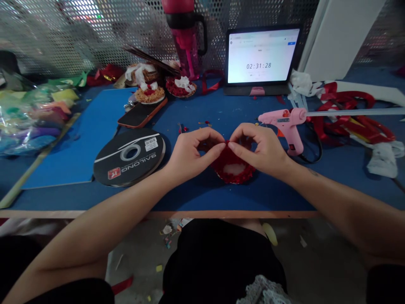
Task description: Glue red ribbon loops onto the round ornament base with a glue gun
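Observation:
A small round red ribbon rosette (233, 169) with a pale centre lies on the blue table (202, 194) in front of me. My left hand (193, 152) and my right hand (261, 147) meet above its far edge. Both pinch the red ribbon of the rosette between thumb and forefinger, fingertips almost touching. The far rim of the piece is hidden behind my fingers.
A pink glue gun (286, 124) stands just right of my right hand, loose red ribbon (354, 114) behind it. A black ribbon spool (129, 157) and a phone (142, 114) lie left. Finished rosettes (150, 93), a pink bottle (186, 38) and a tablet (261, 57) showing a timer sit at the back.

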Demonstrator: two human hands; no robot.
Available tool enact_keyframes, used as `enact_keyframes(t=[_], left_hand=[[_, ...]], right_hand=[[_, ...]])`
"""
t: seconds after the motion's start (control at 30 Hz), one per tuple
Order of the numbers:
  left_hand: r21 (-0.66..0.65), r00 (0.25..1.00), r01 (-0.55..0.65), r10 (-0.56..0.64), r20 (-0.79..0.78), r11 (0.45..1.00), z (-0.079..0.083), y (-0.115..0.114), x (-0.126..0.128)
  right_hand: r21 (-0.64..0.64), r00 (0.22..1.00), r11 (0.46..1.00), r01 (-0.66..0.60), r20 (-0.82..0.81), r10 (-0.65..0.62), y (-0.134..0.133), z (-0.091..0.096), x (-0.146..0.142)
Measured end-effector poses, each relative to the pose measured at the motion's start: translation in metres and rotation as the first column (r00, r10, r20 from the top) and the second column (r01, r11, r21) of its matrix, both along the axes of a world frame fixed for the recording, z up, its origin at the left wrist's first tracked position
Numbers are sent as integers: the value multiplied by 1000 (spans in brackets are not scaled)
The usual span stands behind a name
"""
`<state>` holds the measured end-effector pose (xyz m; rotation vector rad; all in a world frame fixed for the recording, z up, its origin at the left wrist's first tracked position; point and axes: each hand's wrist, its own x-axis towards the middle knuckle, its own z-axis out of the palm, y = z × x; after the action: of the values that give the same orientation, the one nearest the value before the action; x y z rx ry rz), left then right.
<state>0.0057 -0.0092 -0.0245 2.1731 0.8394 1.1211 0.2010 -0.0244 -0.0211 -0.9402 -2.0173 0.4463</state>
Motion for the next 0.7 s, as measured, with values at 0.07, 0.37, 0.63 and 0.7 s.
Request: enact_keyframes(t=[0.07, 0.37, 0.63, 0.7], left_hand=[[49, 1000, 8, -7, -16, 999, 0, -2, 0], [87, 999, -53, 53, 1, 995, -1, 0, 0], [-11, 997, 15, -14, 70, 1000, -4, 5, -5], [-48, 998, 31, -28, 63, 998, -4, 5, -5]], right_hand=[[13, 1000, 1000, 17, 9, -17, -1, 0, -1], [-70, 994, 997, 13, 108, -5, -4, 8, 7], [-183, 914, 937, 297, 339, -223, -53, 16, 76], [-171, 851, 856, 488, 310, -424, -58, 9, 96]])
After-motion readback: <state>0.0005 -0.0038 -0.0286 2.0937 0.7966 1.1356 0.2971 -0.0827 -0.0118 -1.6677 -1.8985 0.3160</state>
